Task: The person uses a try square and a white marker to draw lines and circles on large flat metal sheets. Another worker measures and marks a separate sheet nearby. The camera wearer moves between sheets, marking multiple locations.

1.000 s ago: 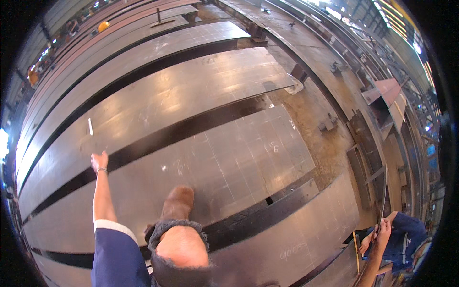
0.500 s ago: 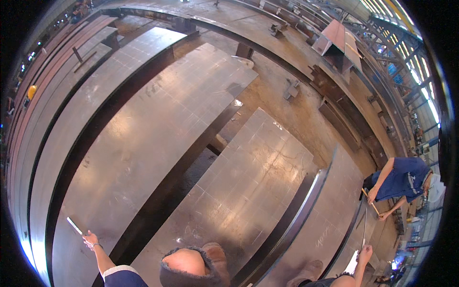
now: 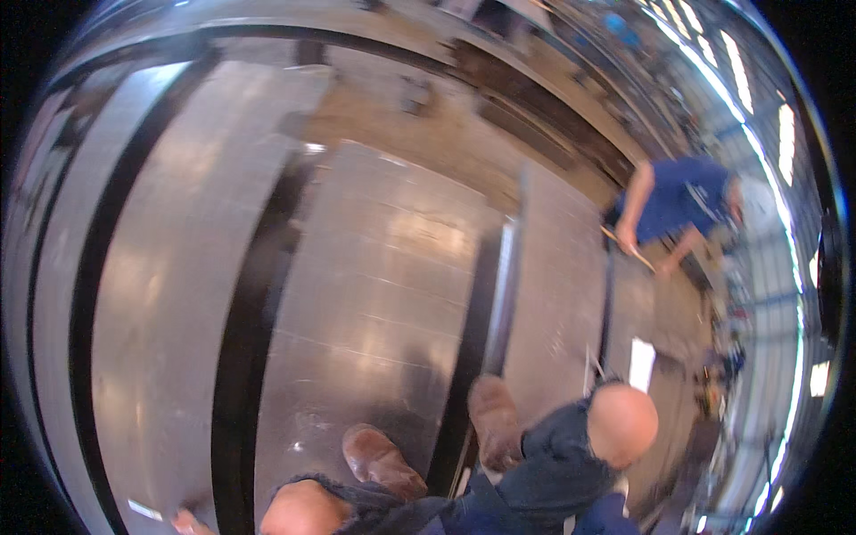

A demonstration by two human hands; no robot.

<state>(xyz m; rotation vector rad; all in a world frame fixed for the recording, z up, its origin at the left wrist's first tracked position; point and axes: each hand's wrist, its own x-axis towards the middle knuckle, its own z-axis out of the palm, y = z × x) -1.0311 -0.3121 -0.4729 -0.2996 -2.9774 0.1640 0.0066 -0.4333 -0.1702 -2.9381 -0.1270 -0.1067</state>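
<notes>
At the lower left edge, my left hand (image 3: pixel 189 523) shows only in part and is blurred. Its fingers appear closed on a slim white stick (image 3: pixel 144 510), which points left over a wide steel plate (image 3: pixel 169 294). What kind of stick it is I cannot make out. My right hand is out of sight; only a dark blue sleeve (image 3: pixel 606 519) appears near the bottom, below my bare knee (image 3: pixel 624 423). Beyond that knee, a thin, straight strip (image 3: pixel 592 364) and a white sheet (image 3: pixel 640 364) stick up.
My brown boots (image 3: pixel 383 459) rest on steel plates with dark gaps (image 3: pixel 245 294) between them. At the right, a co-worker in blue (image 3: pixel 682 196) bends over a plate, holding a thin yellowish strip (image 3: pixel 629 250). Steel beams (image 3: pixel 535 125) lie farther back.
My view has swung to the right and blurred. My left hand now sits lower in the picture. My right hand, seen before with the thin strip and white sheet, has dropped out of sight.
</notes>
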